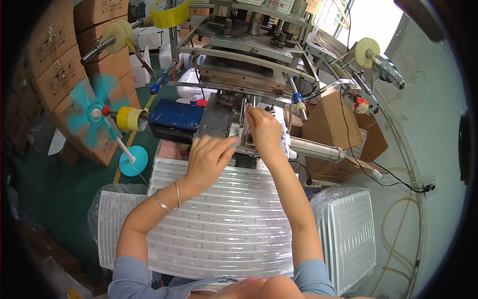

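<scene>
Nearest me, under both forearms, lies a clear plastic blister tray (pixel 224 224) with rows of small pockets, its far edge running up beneath my left hand (pixel 208 158). More stacked trays in plastic wrap (pixel 348 234) sit well right of my right elbow, and another wrapped stack (pixel 112 219) lies left of my left forearm. Two thin bangles (pixel 167 198) ride on my left wrist. Left hand: fingers bent, tips pinching the edge of a thin clear sheet (pixel 219 134) at the machine's front; it looks grasped, though the film is hard to make out. Just right of it and a little farther off, my right hand (pixel 264 130) reaches into the press machine (pixel 244 65), fingers curled around something at the slot; whether it is closed on a part I cannot tell. Left of my left hand, a dark blue box (pixel 177 114), then a yellow tape roll (pixel 130 118) and a spinning teal fan (pixel 94 113). Beyond the fan, cardboard cartons (pixel 59 60). Right of my right hand, a brown box (pixel 331 122).
</scene>
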A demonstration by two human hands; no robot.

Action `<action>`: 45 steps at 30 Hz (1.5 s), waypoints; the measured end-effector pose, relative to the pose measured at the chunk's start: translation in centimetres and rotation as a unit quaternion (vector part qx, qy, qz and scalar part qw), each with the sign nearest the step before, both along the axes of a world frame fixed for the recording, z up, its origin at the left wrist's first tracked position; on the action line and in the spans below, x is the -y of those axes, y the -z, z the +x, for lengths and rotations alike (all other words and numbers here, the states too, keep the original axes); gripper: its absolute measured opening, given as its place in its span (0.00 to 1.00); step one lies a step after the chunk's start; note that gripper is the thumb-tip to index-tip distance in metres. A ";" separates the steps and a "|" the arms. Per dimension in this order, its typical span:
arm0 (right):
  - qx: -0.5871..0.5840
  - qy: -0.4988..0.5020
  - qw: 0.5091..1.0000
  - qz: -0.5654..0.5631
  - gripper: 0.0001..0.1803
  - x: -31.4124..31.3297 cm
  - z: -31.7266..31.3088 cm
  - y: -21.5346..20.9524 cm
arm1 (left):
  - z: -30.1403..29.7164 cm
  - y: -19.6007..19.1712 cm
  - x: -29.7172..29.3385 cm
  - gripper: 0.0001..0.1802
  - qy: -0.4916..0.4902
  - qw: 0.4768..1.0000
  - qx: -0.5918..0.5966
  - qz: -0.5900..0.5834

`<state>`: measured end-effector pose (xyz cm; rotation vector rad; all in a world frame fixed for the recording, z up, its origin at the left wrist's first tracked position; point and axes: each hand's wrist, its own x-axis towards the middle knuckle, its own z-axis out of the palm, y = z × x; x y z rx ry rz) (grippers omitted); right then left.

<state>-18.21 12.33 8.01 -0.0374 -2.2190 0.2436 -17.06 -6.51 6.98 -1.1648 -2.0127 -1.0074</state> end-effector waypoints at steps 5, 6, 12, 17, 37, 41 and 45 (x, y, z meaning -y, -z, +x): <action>0.003 -0.014 1.000 -0.021 0.09 -0.6 0.7 -0.3 | 2.9 2.1 1.0 0.21 0.117 0.974 0.189 -0.048; 0.020 -0.040 0.997 -0.064 0.15 -0.8 1.2 -0.3 | 3.5 2.3 0.9 0.20 0.132 0.969 0.203 -0.060; 0.017 -0.045 0.989 -0.138 0.21 -4.6 10.8 1.9 | 8.9 3.7 -0.7 0.16 0.221 0.912 0.313 -0.143; 0.065 -0.008 0.945 -0.321 0.12 -6.8 21.2 2.3 | 16.1 6.0 -4.2 0.12 0.352 0.890 0.273 -0.097; 0.185 -0.244 0.942 -0.136 0.12 7.9 23.2 3.8 | 10.3 1.0 8.0 0.13 0.073 0.946 0.315 -0.017; 0.219 -0.378 0.899 -0.030 0.14 16.3 21.3 6.0 | 8.7 -0.5 14.8 0.11 -0.030 0.955 0.296 0.022; 0.266 -0.442 0.846 0.133 0.16 22.5 20.6 9.2 | 8.8 0.1 17.6 0.11 -0.065 0.940 0.335 0.031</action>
